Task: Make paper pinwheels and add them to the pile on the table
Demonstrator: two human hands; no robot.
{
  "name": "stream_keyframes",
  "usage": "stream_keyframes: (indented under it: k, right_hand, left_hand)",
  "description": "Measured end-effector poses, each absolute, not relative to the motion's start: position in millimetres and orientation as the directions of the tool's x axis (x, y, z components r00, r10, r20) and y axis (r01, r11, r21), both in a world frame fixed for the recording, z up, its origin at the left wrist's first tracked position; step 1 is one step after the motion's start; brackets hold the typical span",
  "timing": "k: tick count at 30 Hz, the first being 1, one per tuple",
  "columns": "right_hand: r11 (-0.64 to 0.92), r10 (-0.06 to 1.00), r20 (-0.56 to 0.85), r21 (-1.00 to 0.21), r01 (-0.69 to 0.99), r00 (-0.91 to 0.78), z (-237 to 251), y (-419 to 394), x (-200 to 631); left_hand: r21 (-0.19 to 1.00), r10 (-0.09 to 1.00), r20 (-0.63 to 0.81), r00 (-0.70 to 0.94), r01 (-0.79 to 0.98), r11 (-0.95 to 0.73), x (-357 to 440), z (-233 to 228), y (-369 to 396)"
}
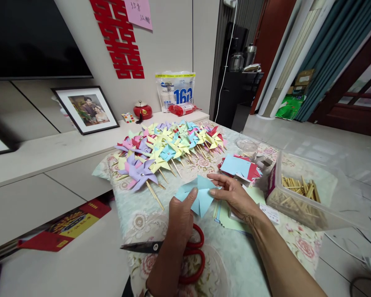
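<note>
Finished stock: a spread of pastel paper pinwheels on wooden sticks (170,150) covers the far tabletop (250,255).
Scissors: red-handled scissors (185,251) lie under the left forearm.
Left hand (181,214): its grip pinches the light blue folded paper square (199,194), thumb on top.
Right hand (233,194): fingertips pinch the same paper's right corner.
Step, as I judge: folding corners to centre.
Next move calls for: holding the folds while reaching for a stick from the clear plastic box of wooden sticks (299,192).

Light blue paper (200,194); red-handled scissors (185,251); floral tablecloth (244,251)
</note>
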State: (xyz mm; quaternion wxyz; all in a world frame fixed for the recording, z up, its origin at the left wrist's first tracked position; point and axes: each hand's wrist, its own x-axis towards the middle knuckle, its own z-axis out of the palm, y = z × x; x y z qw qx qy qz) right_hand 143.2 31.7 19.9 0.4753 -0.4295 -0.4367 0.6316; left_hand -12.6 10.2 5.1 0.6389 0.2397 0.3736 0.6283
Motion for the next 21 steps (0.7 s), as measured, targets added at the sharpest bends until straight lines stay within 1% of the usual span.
stream_keyframes:
  k: [3,6,10,15,19,21]
  right_hand:
    - [-0.099,0.982,-0.064,-0.975,-0.199,-0.177,22.9,31.3,145.8]
    - [-0.078,0.982,-0.043,-0.979,-0.187,-0.182,28.1,29.8,147.3]
    - [-0.112,0.974,-0.076,-0.98,-0.163,-0.213,29.5,28.2,146.9]
    - [-0.153,0.965,-0.111,-0.974,-0.169,-0.237,25.1,28.7,145.4]
    - [-0.179,0.955,-0.125,-0.966,-0.187,-0.269,22.3,29.2,145.6]
    - [-0.177,0.96,-0.128,-0.967,-0.185,-0.25,21.2,29.6,145.6]
  left_hand:
    - [0.778,0.985,-0.166,-0.05,-0.621,0.1,-12.7,4.3,9.4]
    - [0.799,0.984,-0.168,-0.053,-0.593,0.104,-13.3,1.2,9.0]
    - [0.831,0.983,-0.176,-0.046,-0.542,0.124,-12.9,-1.0,8.3]
    - [0.864,0.977,-0.186,-0.102,-0.491,0.113,-12.1,1.4,6.8]
    - [0.877,0.982,-0.172,-0.071,-0.465,0.121,-13.3,2.7,5.9]
    - [0.879,0.982,-0.179,-0.063,-0.459,0.131,-13.6,1.9,5.7]
